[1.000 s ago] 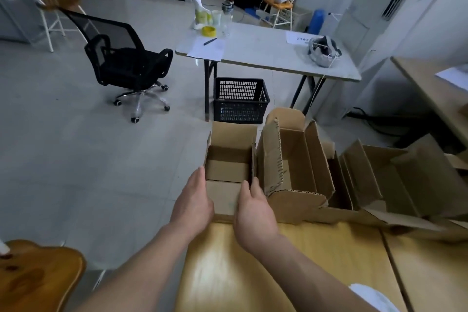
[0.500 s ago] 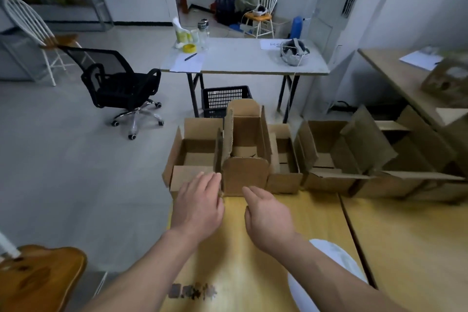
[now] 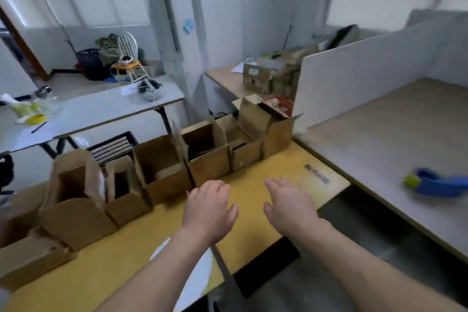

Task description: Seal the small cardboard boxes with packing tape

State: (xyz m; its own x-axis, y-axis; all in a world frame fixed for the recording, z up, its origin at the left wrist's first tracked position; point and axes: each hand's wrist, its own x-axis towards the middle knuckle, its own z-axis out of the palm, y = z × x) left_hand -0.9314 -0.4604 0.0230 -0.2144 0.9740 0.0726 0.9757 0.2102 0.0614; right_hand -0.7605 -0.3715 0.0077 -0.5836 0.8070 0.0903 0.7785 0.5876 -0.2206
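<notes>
Several small brown cardboard boxes stand in a row along the far edge of the yellow table, all with their flaps up. My left hand hovers above the table just in front of the row, fingers relaxed and holding nothing. My right hand hovers beside it to the right, also relaxed and empty. A blue tape dispenser with a yellow-green part lies on the grey desk to the right. The view is blurred by motion.
A white partition stands behind the grey desk. A dark gap separates the two desks. A white folding table with a yellow tape roll stands behind, a black crate under it.
The view has swung to the right, bringing the grey desk and blue dispenser into sight. Both hands have left the leftmost box and now hover empty over the table.
</notes>
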